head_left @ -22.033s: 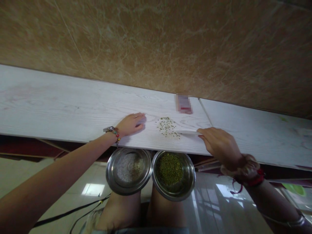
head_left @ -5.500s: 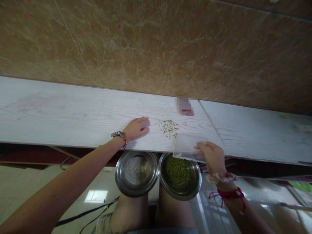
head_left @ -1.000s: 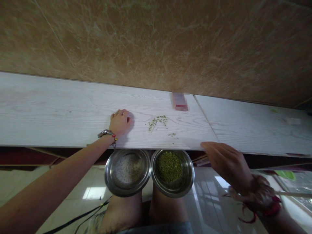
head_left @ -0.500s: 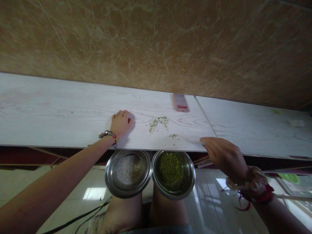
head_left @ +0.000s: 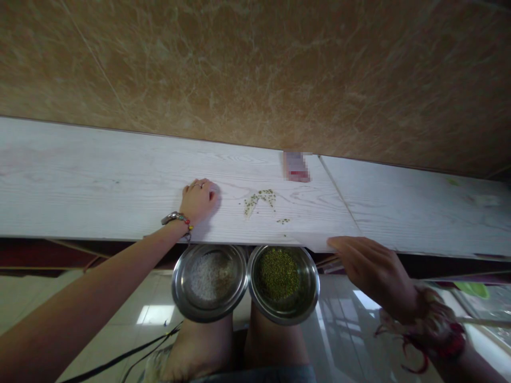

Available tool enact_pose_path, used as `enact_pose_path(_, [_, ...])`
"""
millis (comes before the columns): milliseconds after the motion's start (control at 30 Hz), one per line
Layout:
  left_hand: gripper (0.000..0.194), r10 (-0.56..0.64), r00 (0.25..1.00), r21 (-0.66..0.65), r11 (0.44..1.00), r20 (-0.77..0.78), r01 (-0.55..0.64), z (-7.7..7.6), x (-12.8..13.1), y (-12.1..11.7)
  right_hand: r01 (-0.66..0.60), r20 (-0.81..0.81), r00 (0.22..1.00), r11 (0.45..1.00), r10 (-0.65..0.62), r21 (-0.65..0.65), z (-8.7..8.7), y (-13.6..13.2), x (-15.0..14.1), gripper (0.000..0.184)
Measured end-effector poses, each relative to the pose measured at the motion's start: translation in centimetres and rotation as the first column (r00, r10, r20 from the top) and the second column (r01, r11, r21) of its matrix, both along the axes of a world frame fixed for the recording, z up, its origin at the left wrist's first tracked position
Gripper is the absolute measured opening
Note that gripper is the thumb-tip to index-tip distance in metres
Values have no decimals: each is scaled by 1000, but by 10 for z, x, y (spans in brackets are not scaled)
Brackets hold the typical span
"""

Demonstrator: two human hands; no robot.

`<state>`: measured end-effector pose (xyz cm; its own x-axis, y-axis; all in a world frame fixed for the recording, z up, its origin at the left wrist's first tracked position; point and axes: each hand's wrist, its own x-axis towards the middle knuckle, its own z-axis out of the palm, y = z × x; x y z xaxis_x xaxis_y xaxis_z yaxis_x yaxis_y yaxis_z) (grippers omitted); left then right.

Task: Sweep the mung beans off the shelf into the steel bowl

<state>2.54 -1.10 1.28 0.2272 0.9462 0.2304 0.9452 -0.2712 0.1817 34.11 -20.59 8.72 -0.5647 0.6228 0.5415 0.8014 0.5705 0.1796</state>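
My left hand (head_left: 197,198) rests on the white wooden shelf (head_left: 99,181) with its fingers curled under, knuckles down. A small scatter of green beans (head_left: 261,199) lies on the shelf to its right. My right hand (head_left: 369,268) pinches a thin white card (head_left: 315,242) that lies flat at the shelf's front edge, jutting slightly over it. On my knees below sit two steel bowls: the left bowl (head_left: 210,281) holds white rice, the right bowl (head_left: 283,282) holds green beans.
A brown marbled wall (head_left: 255,74) rises straight behind the shelf. A small blurred pink item (head_left: 296,166) lies at the shelf's back edge. A seam (head_left: 335,191) splits the shelf into two boards. Glossy tiled floor and a black cable (head_left: 115,348) lie below.
In the last second my right hand slid the card a little back toward the shelf's front edge. The bean heap is thinner than 5.5 s ago. My left hand has curled up.
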Motion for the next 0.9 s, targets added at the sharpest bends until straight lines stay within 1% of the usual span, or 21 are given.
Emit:
enact_pose_path(100, [38,-1,1000,9,1000,2,1,0,0,0,28,-31,999,999,-28,26,-1,1,0,25])
enact_pose_path(200, [40,6,1000,-2,1000,10,-6,0,0,0,39,-20,999,999,-39,34,-1,2,-1,23])
enact_pose_path(533, [38,0,1000,25,1000,2,0,-3,-1,1,-3,2,1000,999,3,-51,1,0,-21,23])
enact_pose_path(633, [37,4,1000,31,1000,-4,-4,-3,-1,2,-56,-9,998,993,55,-104,4,-3,-25,25])
enact_pose_path(733, [37,-3,1000,38,999,-7,3,-2,-1,1,-58,-33,998,988,54,-145,10,-8,-25,24])
enact_pose_path(800, [37,-10,1000,32,999,-6,10,-1,-1,1,-32,-43,999,991,26,-133,13,-8,-23,22])
enact_pose_path(900, [38,-10,1000,17,1000,-10,10,-1,-1,1,30,-39,999,998,-33,-60,15,0,-17,20])
